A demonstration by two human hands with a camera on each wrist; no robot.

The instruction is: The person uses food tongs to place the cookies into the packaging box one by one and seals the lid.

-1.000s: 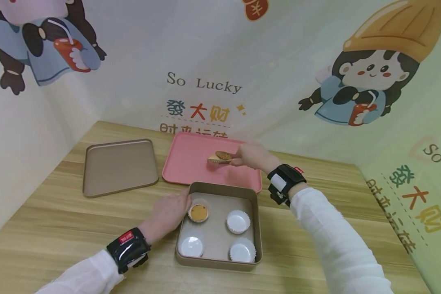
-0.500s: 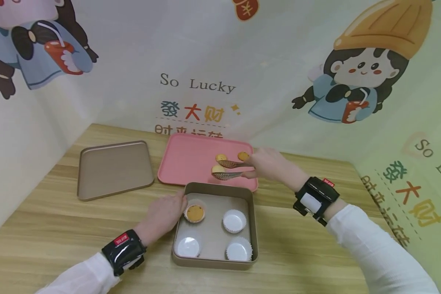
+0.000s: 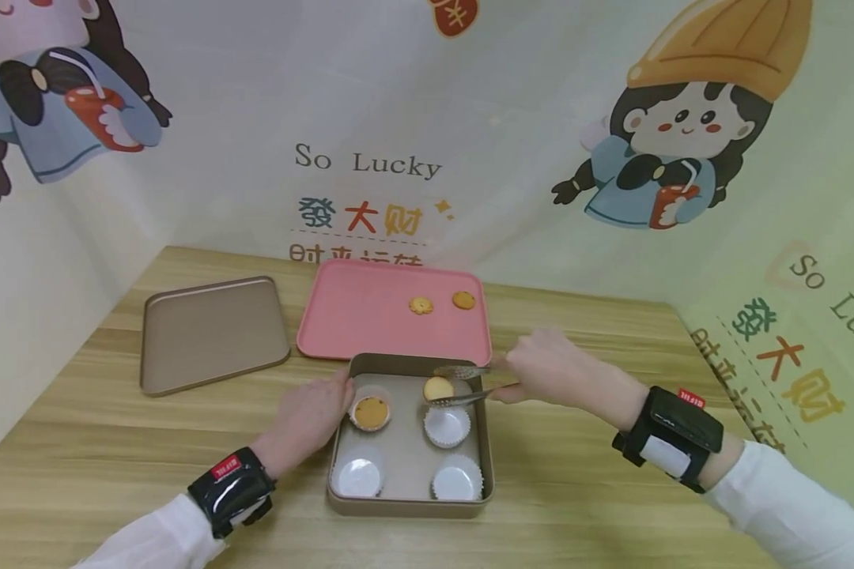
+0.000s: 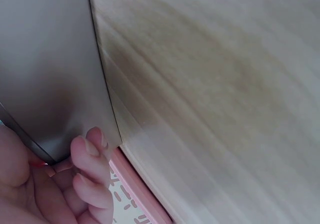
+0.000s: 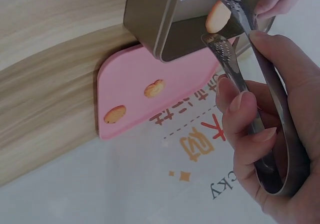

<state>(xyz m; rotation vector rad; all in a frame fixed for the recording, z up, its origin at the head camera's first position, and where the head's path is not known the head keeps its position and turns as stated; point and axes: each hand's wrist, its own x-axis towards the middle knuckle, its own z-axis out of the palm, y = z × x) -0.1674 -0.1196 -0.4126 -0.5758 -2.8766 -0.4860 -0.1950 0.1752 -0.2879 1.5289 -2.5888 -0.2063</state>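
From over the pink tray (image 3: 356, 308), where it was seen half a second ago, the round pale cookie (image 3: 438, 388) has been brought over the box (image 3: 407, 507). It is pinched between the tips of the metal tongs (image 3: 464, 400), just beside the far right paper cup (image 3: 447, 429); whether that cup is touched cannot be told. The tongs' arms are gripped by the right hand (image 3: 551, 365), its fingers curled round them and pressed inward, though kept apart by the cookie. The box's left wall is held near the far corner by the left hand (image 3: 307, 419), its fingers bent. A golden cookie (image 3: 372, 412) is held in the far left cup. Beyond the box, two cookies (image 3: 421, 305) are left on the pink tray; a brown tray (image 3: 213, 336) is set to its left.
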